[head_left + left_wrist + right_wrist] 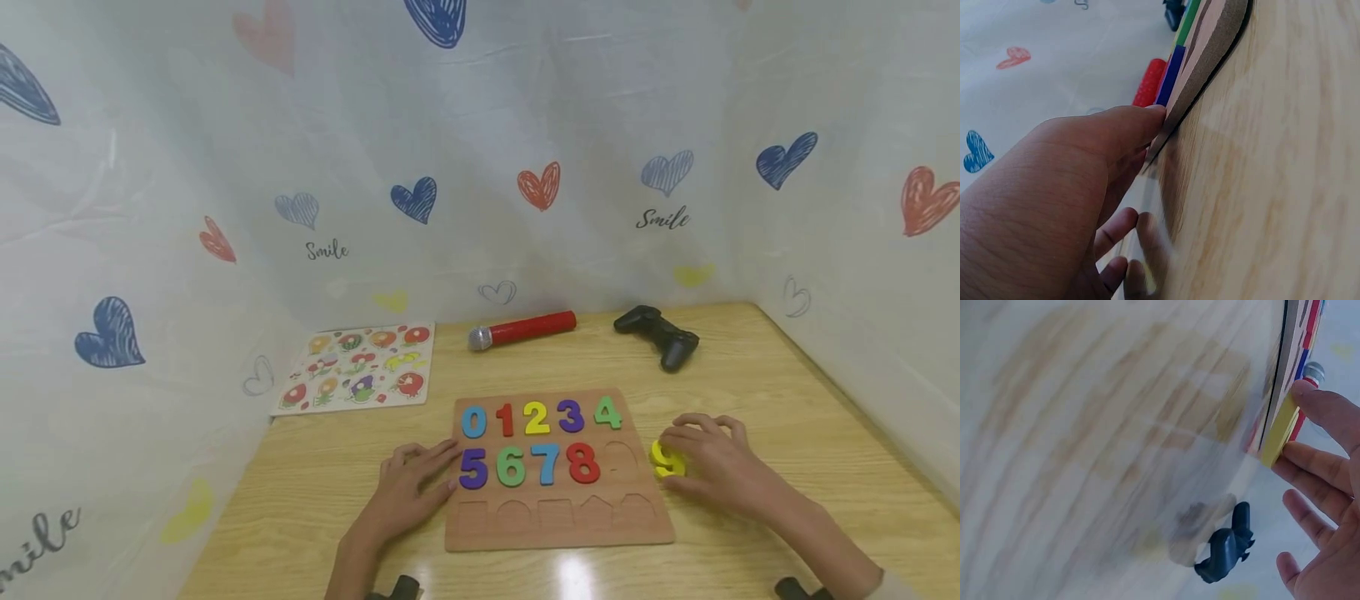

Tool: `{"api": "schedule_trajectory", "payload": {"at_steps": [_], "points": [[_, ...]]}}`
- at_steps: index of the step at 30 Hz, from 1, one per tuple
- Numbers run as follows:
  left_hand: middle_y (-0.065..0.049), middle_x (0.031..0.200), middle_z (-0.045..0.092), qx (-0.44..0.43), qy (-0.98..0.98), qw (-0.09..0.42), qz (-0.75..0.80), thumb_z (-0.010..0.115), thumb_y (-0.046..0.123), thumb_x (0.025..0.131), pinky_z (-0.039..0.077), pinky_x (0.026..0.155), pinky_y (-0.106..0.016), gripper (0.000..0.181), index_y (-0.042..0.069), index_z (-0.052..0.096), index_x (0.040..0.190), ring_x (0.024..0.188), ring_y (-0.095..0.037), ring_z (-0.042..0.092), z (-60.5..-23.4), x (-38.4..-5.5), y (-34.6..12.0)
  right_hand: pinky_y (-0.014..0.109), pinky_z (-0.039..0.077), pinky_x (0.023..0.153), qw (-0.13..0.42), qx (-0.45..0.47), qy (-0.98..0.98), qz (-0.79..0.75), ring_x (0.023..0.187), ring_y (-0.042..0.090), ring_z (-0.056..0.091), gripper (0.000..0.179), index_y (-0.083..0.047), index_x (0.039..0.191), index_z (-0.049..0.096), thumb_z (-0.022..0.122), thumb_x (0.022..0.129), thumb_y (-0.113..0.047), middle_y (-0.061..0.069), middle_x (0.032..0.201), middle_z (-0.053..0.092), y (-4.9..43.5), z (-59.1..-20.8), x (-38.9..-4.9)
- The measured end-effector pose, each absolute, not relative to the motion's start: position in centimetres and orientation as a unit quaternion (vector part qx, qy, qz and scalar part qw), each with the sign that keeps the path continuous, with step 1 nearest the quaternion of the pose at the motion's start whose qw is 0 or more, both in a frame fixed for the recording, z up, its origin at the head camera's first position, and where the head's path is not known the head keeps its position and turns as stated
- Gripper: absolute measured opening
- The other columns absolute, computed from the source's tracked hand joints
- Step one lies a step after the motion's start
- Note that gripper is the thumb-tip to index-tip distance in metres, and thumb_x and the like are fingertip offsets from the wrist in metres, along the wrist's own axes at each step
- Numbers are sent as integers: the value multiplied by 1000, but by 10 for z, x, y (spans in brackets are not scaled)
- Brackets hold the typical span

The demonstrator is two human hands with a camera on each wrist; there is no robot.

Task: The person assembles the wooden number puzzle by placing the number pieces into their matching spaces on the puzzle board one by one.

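A brown wooden number board (555, 529) lies on the table with the coloured pieces 0 to 8 seated in it. Its slot at the end of the second row, right of the red 8 (583, 462), shows bare wood. My right hand (716, 467) pinches a yellow number 9 piece (660, 460) between thumb and fingers, just off the board's right edge; the right wrist view shows the piece (1280, 428) edge-on. At the board's left edge, my left hand (408, 487) rests with thumb and fingertips touching the side, beside the purple 5 (473, 468).
Behind the board lie a red microphone (532, 327) and a black game controller (657, 337). A fruit picture board (360, 367) sits at the back left of the wooden table (315, 517). A white curtain (465, 125) printed with hearts encloses the table's back and sides.
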State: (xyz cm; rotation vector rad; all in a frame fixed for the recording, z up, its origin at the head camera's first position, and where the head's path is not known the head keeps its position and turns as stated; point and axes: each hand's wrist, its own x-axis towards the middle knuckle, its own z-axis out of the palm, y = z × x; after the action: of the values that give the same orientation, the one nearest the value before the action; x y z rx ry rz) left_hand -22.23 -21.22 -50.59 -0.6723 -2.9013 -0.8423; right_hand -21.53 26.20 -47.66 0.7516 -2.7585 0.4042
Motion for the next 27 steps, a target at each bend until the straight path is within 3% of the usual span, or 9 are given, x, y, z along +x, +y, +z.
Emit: {"api": "schedule_trajectory", "payload": {"at_steps": [13,27], "points": [[12,151,47,-221,-939,36,-261,60,46,98,27,90,-48,48,28,57,143,123,-22,36,-504,-221,-211,62,23,93,134,295,-934,149,117,31,51,40,-18,109,73,88,75,-33,-5,111,70,246,-474,-221],[12,151,47,-225,-936,42,-268,59,46,98,26,93,-52,49,28,57,143,124,-22,36,-509,-223,-212,59,24,96,105,294,-940,137,120,28,50,40,-16,111,74,87,77,-34,-5,113,70,228,-471,-225]]}}
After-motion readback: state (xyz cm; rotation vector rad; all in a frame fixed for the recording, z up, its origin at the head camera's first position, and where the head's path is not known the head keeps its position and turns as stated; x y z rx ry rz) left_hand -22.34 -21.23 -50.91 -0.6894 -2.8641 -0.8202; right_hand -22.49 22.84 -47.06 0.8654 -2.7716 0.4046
